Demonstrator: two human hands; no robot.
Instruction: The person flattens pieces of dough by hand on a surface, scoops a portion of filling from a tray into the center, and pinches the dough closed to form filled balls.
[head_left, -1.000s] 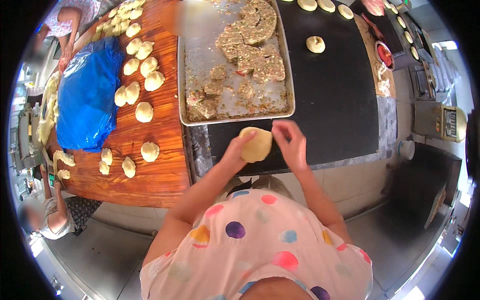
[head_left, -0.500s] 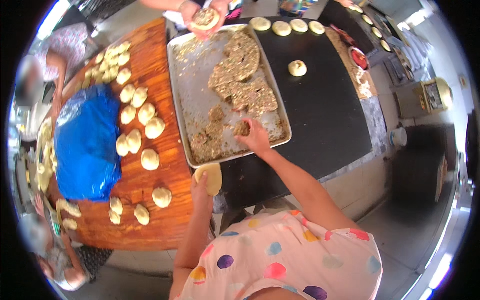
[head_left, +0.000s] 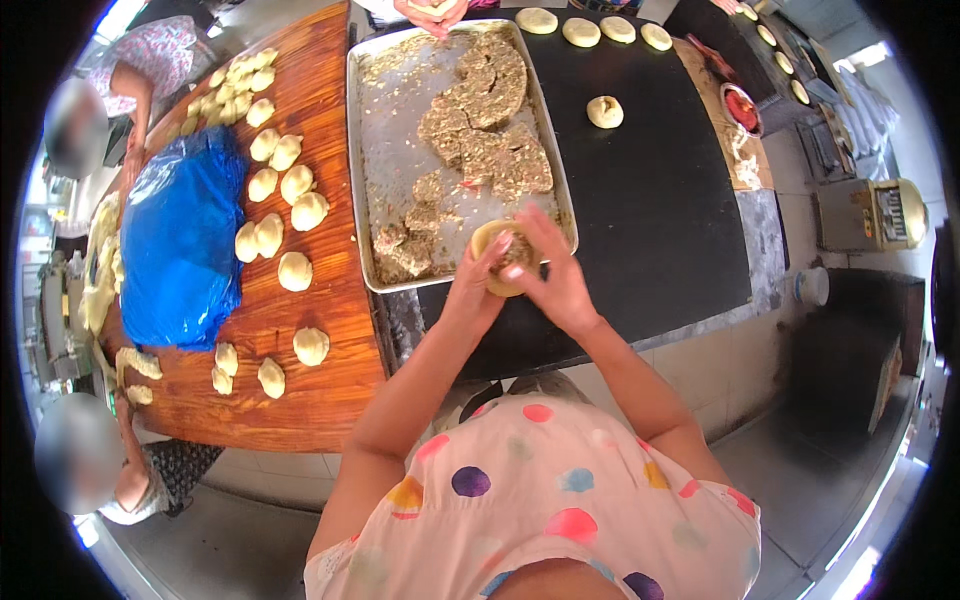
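A flat dough round with a lump of brown chopped filling on it is held over the near edge of the tray. My left hand grips it from the left, thumb over the rim. My right hand is at its right side, fingers stretched and apart, the thumb touching the filling. Below them lies the large metal tray, bearing a thick slab of filling mixture and smaller clumps near its lower left corner.
Dough balls and a blue plastic-covered mound sit on the wooden table. Several round cakes and one pinched bun rest on the black tabletop. Across the tray, another person's hands hold dough. Two people are at the left.
My right hand has brought the lump of filling from the tray onto the dough round. My left hand has raised the round rightward to meet it. The other person's hands across the tray have shifted.
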